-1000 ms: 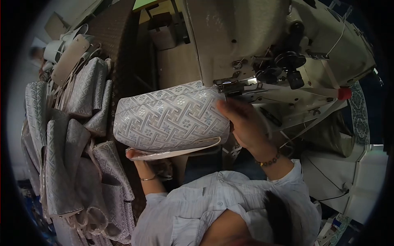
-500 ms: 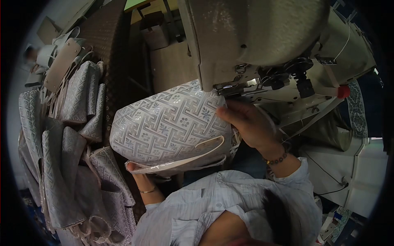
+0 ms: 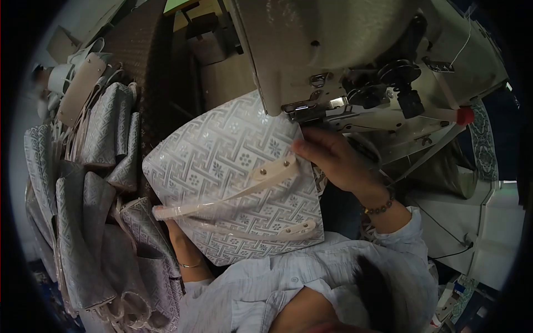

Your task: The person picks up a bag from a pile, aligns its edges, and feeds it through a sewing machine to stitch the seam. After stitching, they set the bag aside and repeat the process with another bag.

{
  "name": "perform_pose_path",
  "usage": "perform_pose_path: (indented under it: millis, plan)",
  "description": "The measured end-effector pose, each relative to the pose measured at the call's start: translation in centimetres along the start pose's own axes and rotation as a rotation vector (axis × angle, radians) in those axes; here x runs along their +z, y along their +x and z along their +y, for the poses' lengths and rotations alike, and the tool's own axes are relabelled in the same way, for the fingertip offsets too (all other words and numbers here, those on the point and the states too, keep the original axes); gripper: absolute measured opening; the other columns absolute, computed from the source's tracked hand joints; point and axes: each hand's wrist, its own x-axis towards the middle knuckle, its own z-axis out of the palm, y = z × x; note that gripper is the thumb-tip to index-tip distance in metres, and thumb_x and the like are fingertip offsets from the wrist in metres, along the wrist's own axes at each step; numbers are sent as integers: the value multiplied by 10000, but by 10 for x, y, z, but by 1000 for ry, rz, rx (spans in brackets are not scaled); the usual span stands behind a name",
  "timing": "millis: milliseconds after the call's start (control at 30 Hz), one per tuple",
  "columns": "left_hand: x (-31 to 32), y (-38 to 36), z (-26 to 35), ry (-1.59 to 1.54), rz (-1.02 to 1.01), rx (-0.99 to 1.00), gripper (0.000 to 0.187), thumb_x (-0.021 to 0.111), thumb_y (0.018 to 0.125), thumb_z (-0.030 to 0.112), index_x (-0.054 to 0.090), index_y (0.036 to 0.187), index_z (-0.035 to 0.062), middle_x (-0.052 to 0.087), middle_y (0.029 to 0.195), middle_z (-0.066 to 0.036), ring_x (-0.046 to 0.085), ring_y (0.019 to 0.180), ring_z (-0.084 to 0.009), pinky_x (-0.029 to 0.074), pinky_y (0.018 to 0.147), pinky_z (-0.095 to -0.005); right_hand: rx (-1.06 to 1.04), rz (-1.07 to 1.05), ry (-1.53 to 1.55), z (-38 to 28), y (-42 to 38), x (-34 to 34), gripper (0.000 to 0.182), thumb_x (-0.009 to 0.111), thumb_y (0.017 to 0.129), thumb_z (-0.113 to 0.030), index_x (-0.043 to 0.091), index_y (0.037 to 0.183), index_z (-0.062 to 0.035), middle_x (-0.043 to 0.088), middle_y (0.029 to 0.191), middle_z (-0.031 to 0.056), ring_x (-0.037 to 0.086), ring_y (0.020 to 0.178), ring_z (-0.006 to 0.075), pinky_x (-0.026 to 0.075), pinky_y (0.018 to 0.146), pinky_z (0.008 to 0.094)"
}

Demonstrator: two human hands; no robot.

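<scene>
A pale bag (image 3: 216,144) with a grey-blue lattice and flower pattern spreads under the head of a sewing machine (image 3: 333,44). Its upper right edge lies by the metal presser foot (image 3: 302,111). My right hand (image 3: 333,158) pinches that edge just below the foot, thumb on top. A cream handle strap (image 3: 233,197), partly wrapped in clear plastic and riveted at its end, runs across the bag. My left hand (image 3: 173,226) grips the bag and strap at the lower left; most of its fingers are hidden underneath.
Several similar patterned bags (image 3: 83,238) are piled on the left beside a dark brown woven-looking surface (image 3: 125,50). Behind the machine stands a box-like bin (image 3: 208,44). On the right are a red knob (image 3: 464,115), a white cabinet (image 3: 499,238) and a dark cable (image 3: 444,222).
The bag has turned and opened out flatter, so both strap ends with rivets now show. My left hand has moved left and slightly up. My right hand stays by the foot.
</scene>
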Motion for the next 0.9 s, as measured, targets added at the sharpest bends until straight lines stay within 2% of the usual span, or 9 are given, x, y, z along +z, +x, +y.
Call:
perform_pose_path:
  millis: [233,467,567,600,633,700,833,900]
  plan:
    - [-24,4,16,65,201,-36,765,546,859,533,362,1393,17,458,1352,-150,493,1199,-284,432,999,-411,60,-27,-153,-10,0,-6,246,588,940,-246,625,972,-4,559,749,-31,469,701,36,403,629,223]
    - [-56,23,38,117,459,-139,734,485,887,554,376,1384,25,475,1329,-146,513,1175,-276,446,982,-406,3,-54,-82,-3,1,-8,245,592,933,-247,614,981,-8,558,751,-27,471,693,41,401,624,224]
    - [-61,31,38,133,582,-178,724,458,899,564,382,1381,29,483,1320,-144,521,1165,-272,452,975,-404,52,-91,-90,-8,0,-11,262,599,931,-250,615,1021,-4,588,800,-17,498,725,45,425,652,229]
    - [-59,39,37,197,665,-179,707,365,924,585,405,1363,32,498,1291,-136,547,1125,-262,474,941,-392,89,-94,-37,-12,-1,-10,279,604,928,-251,613,1047,1,603,835,-8,515,754,49,437,675,228]
    - [-61,43,38,198,663,-181,707,365,924,585,405,1363,32,498,1291,-136,547,1125,-262,474,941,-392,125,-97,16,-15,-2,-9,298,609,925,-252,611,1073,6,619,869,1,532,783,53,449,699,227]
    - [-62,51,42,433,483,-147,708,391,920,581,406,1365,31,495,1300,-141,564,1103,-270,492,916,-389,122,-113,7,-14,-1,-12,315,614,922,-254,607,1093,11,626,893,9,541,807,57,455,721,225]
    - [-42,72,42,387,462,-125,725,378,920,592,390,1378,30,488,1315,-157,564,1115,-281,496,924,-401,113,-118,-4,-16,0,-12,328,623,917,-252,604,1109,13,636,919,19,554,834,67,461,749,230]
    - [-29,86,46,287,348,-158,734,364,923,590,368,1390,23,470,1335,-192,547,1159,-304,496,948,-428,119,-119,6,-19,0,-11,326,621,918,-253,605,1110,9,635,918,17,553,832,69,460,752,233]
